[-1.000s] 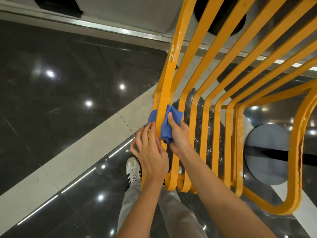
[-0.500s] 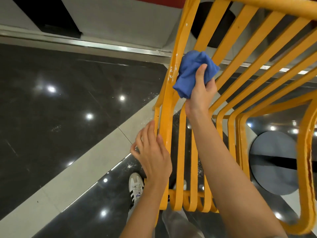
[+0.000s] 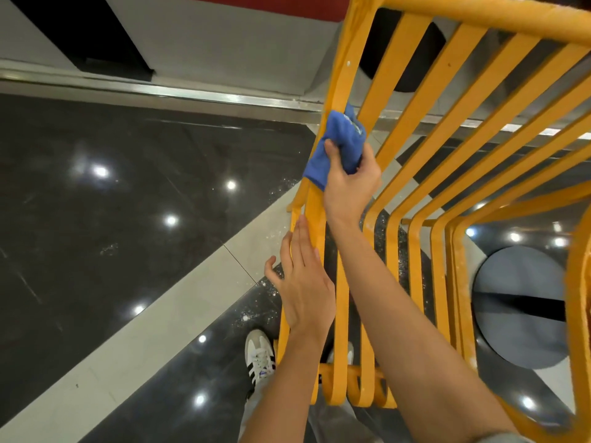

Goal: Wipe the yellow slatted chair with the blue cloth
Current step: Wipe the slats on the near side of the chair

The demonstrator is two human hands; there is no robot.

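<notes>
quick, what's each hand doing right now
Left hand: open, fingers flat against the yellow slatted chair, holding nothing.
Right hand: closed on the blue cloth, pressed to the chair's outer slat.

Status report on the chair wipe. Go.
Right hand gripping blue cloth, pressed on the outer slat of the yellow chair. Left hand open, flat against the same slat lower down. Nothing in the way.

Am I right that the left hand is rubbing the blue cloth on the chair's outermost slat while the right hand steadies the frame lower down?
Not quite: the hands are swapped. In the head view the right hand presses the blue cloth on the outermost slat of the chair, and the left hand, holding nothing, steadies the frame lower down.
</notes>
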